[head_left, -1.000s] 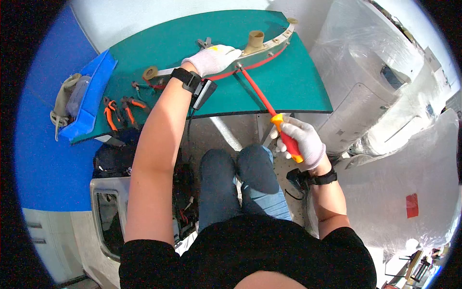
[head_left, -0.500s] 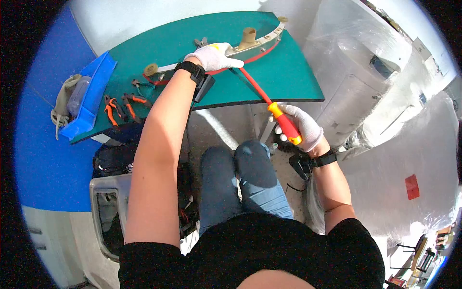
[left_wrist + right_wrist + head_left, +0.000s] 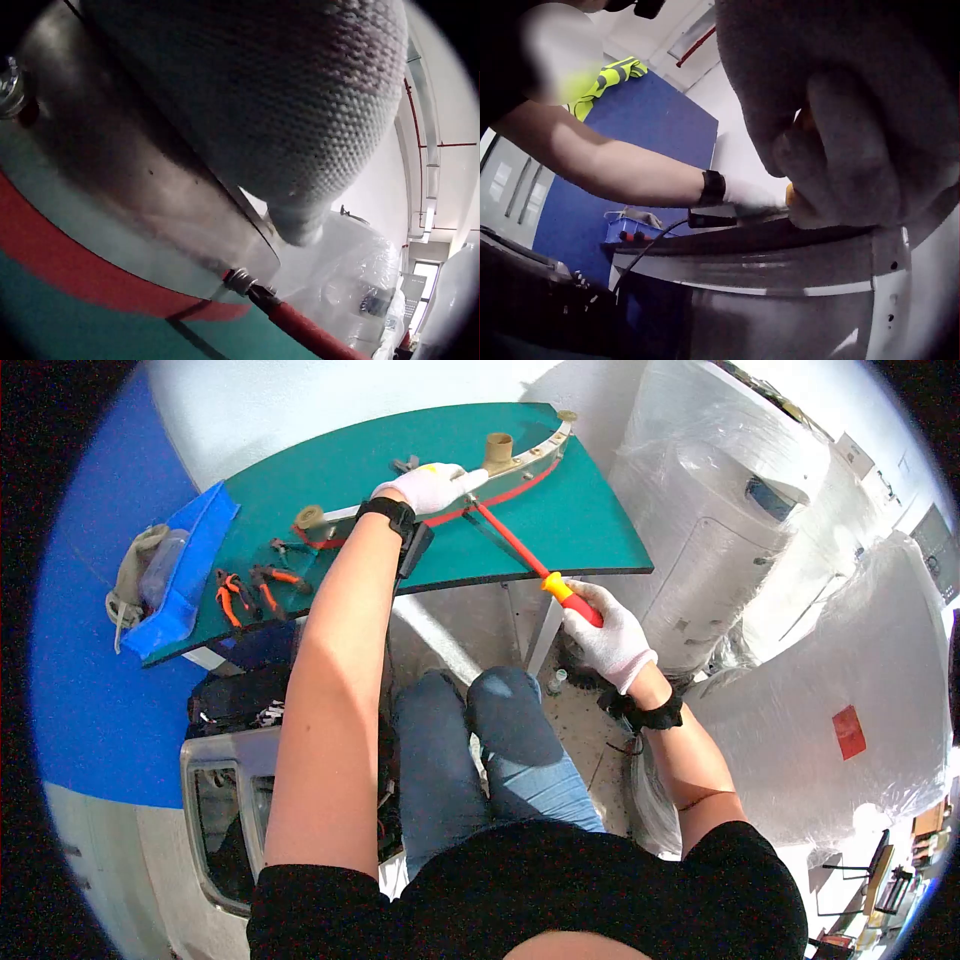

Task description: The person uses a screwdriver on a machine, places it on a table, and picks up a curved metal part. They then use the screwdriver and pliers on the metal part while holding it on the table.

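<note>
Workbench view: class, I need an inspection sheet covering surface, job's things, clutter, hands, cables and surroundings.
Surface: green tabletop, curved far edge.
Job's things: curved metal bar on the tabletop; red-and-yellow screwdriver, tip at a fastener on its near side.
Clutter: orange-handled pliers and a blue bin, both left.
Hands: gloved left hand rests on the bar; gloved right hand grips the screwdriver handle.
Cables: black cable below the left wrist.
Surroundings: plastic-wrapped object right, blue panel left.

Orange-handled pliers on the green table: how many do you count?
2. The first pair lies nearest the blue bin; the second pair lies just right of it, toward the left forearm, which hides part of the green table, so more could be hidden.
</note>
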`<state>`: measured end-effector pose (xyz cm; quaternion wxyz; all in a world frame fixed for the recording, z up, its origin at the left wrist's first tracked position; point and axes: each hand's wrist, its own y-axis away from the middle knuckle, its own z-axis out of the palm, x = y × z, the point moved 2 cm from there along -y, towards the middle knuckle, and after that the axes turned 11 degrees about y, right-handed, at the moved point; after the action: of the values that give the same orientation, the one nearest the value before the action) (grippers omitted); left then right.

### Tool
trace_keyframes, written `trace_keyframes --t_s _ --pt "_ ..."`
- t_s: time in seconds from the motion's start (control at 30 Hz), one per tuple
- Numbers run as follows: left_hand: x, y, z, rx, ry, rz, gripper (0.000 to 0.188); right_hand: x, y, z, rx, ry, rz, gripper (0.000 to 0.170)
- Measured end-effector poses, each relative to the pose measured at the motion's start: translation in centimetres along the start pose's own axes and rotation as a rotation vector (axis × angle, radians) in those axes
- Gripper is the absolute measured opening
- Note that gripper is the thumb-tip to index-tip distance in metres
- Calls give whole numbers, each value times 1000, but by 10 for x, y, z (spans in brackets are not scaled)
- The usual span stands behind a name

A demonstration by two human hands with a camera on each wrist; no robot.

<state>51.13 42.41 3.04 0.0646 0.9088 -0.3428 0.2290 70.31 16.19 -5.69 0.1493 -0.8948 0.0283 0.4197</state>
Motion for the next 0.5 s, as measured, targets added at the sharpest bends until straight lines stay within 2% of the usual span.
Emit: trace_keyframes --t_s 0.13,0.23,0.27,0.33,0.37,0.4,0.5 --pt "0 1 -1 43 51 5 73 5 -2 -2 -56 -145 123 44" --pt "3 3 -3 28 66 -16 75 -12 0 -9 -230 -507 326 32" --pt "4 4 -3 25 71 -37 75 2 -3 -10 -231 -507 326 32" --pt "6 5 -4 20 74 -38 75 33 -9 -5 -794 -1201 406 32" --pt "7 5 -4 12 77 -38 75 14 -7 -11 -713 -1348 613 31" --pt "5 5 -3 13 77 -38 75 9 -8 -13 -582 -1368 702 29" --pt "4 3 -1 29 64 3 75 -5 -7 -19 -564 -1363 697 29"
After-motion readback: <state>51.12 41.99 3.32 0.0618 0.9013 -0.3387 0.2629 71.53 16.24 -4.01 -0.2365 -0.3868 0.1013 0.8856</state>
